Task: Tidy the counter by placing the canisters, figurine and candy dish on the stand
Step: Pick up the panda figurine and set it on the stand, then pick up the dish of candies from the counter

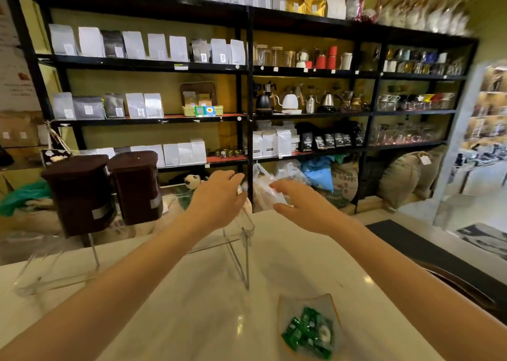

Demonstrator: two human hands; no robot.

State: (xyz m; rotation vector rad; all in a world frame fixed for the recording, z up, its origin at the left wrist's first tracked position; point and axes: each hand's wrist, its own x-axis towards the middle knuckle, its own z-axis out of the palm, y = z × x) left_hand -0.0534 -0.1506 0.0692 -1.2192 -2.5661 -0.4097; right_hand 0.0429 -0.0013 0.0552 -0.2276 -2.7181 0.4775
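Note:
Two dark brown canisters (82, 193) (137, 186) stand side by side on the left part of a clear acrylic stand (244, 251) on the white counter. A small panda figurine (192, 181) shows just behind the stand's top edge, left of my left hand (219, 198). That hand is curled over the stand's upper right corner, and its fingertips hide what they touch. My right hand (299, 205) hovers beside it with fingers spread and nothing in it. The glass candy dish (285, 305) with green wrapped candies sits on the counter near me, at the lower right.
The white counter (192, 319) runs toward me. Behind it are black shelves (248, 91) with coffee bags, kettles and glassware, and sacks and plastic bags (343, 182) on the floor. A dark mat (411, 240) lies to the right.

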